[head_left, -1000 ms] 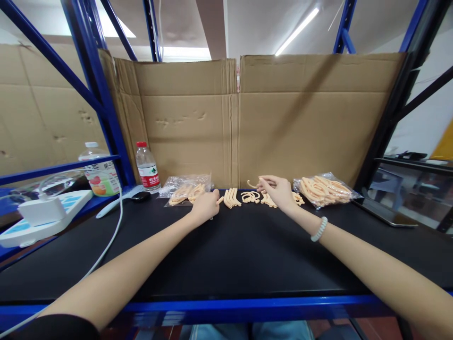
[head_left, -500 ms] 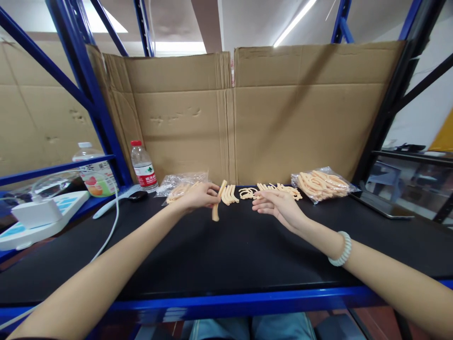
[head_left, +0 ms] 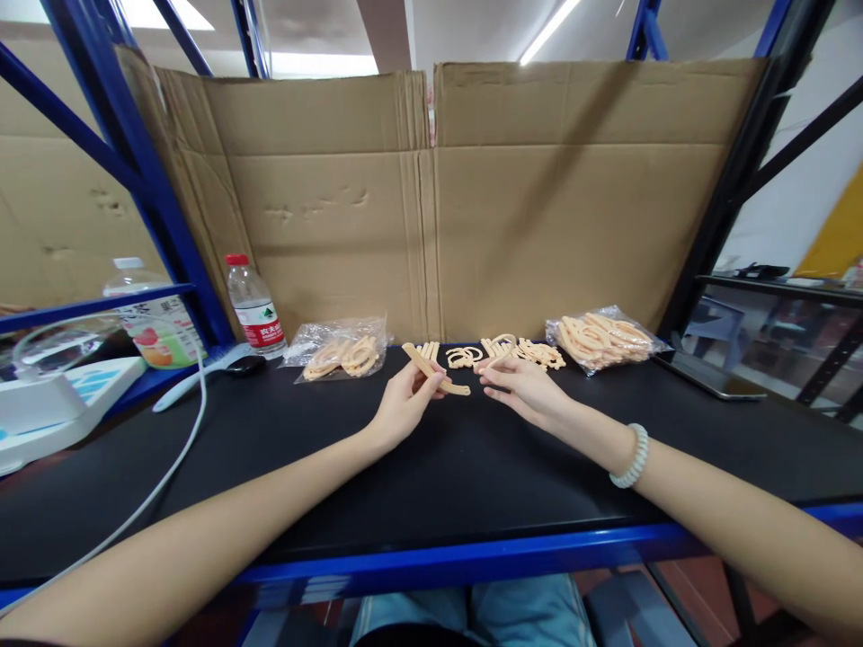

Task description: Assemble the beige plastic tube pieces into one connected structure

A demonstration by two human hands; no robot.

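My left hand (head_left: 403, 403) is closed on a pale wooden strip (head_left: 456, 389), held above the black tabletop with its free end pointing right. Just across a small gap, my right hand (head_left: 524, 386) pinches a small pale wooden piece (head_left: 486, 366), mostly covered by the fingers. Behind the left hand lie several straight strips (head_left: 432, 349) side by side. Curved ring-like pieces (head_left: 462, 357) rest between the two hands, farther back. More loose wooden pieces (head_left: 539, 353) are spread beyond the right hand.
Clear plastic bags of wooden pieces lie at the back, one on the left (head_left: 341, 357) and one on the right (head_left: 600, 339). A red-capped water bottle (head_left: 254, 310) stands left, by a black-headed object (head_left: 246, 366) and white cable (head_left: 195, 431). A flat dark device (head_left: 715, 377) lies right. Cardboard (head_left: 324, 234) walls the back.
My left hand has moved right and nearer, turning its strip from nearly upright to slanting toward my right hand. My right hand stays pinched in about the same place. The view has shifted slightly.
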